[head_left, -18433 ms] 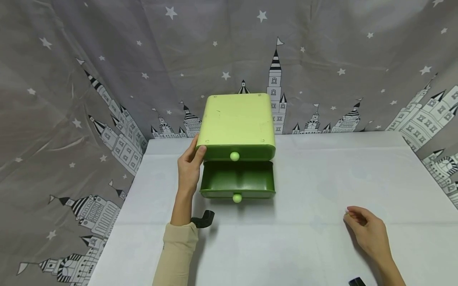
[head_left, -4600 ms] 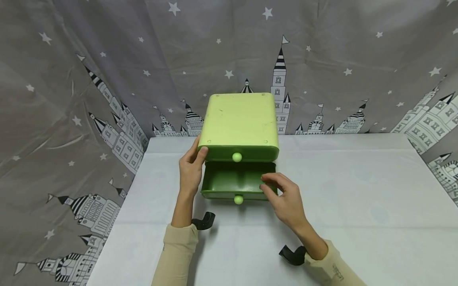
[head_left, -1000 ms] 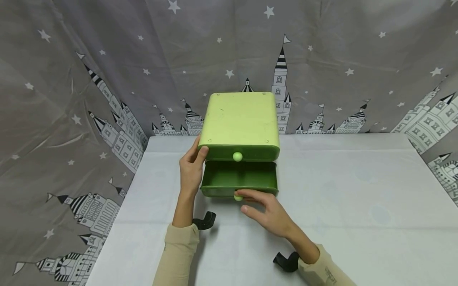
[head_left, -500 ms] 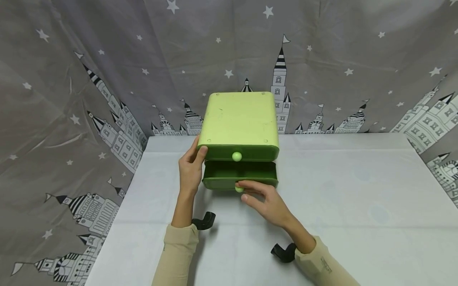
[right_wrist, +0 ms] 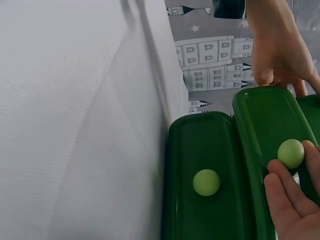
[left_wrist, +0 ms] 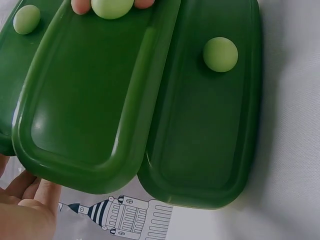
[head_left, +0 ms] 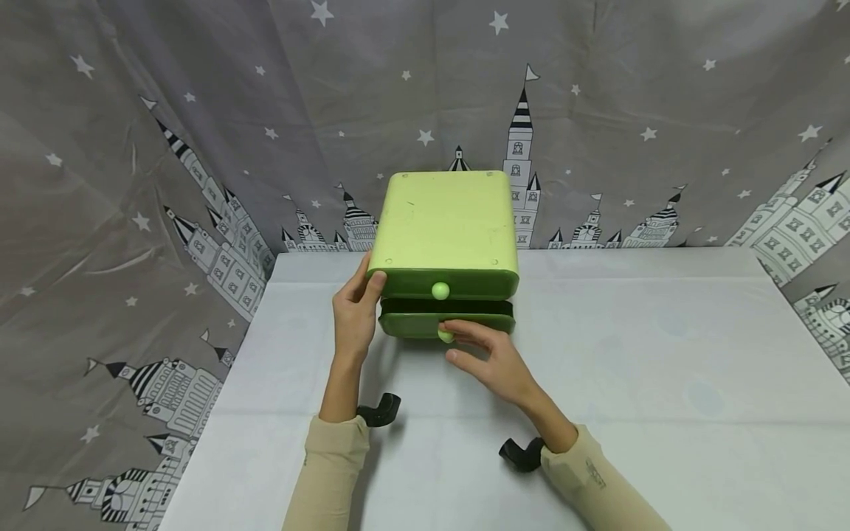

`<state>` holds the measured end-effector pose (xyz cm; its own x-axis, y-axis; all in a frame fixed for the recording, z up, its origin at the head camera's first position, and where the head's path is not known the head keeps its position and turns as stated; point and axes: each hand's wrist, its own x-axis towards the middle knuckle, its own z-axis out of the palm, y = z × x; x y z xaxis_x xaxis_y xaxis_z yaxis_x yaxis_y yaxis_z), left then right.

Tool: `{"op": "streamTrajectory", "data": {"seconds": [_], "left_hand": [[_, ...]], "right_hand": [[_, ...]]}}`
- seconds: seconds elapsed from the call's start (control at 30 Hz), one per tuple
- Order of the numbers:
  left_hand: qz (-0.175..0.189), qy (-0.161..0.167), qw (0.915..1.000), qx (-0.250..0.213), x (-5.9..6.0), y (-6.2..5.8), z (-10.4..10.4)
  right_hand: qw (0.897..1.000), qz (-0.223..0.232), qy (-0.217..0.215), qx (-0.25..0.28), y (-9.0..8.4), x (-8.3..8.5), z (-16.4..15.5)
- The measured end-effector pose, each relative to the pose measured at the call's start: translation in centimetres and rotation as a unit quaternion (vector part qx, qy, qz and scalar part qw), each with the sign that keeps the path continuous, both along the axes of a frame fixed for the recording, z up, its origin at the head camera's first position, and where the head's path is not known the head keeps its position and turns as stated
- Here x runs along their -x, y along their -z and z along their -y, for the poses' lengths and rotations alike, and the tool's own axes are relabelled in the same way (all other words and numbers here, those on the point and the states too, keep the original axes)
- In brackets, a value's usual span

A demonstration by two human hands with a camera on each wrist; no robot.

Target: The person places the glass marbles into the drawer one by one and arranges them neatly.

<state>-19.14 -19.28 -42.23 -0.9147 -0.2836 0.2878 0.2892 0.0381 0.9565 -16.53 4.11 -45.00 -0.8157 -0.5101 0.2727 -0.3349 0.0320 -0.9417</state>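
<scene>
A green drawer box (head_left: 445,221) with a pale lime top stands at the back of the white table. Its middle drawer (head_left: 408,324) sticks out a little, leaving a narrow dark gap behind its front. My left hand (head_left: 354,317) holds the box's left side, thumb on the upper front corner. My right hand (head_left: 491,361) rests extended fingertips on the middle drawer's front, on either side of its round knob (right_wrist: 291,153), thumb held apart. The bottom drawer (left_wrist: 200,140) shows pushed in, in both wrist views, and the top drawer (head_left: 401,284) is pushed in too.
A grey cloth (head_left: 319,110) printed with stars and castles hangs behind and left of the white-covered table (head_left: 637,354). Black camera mounts sit on the left wrist (head_left: 381,410) and right wrist (head_left: 522,455).
My right hand has come from the right side of the table to the middle drawer. Over the last second it has moved away from me, and the drawer has slid mostly inward. The left hand stays.
</scene>
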Motion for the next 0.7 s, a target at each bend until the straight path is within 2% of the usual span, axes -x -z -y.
{"op": "streamTrajectory", "data": {"seconds": [0.7], "left_hand": [[0.007,0.000,1.0000,0.006,0.0,-0.2,0.0]], "right_hand": [[0.999,-0.001,0.032,0.018,0.4,2.0,0.9]]}}
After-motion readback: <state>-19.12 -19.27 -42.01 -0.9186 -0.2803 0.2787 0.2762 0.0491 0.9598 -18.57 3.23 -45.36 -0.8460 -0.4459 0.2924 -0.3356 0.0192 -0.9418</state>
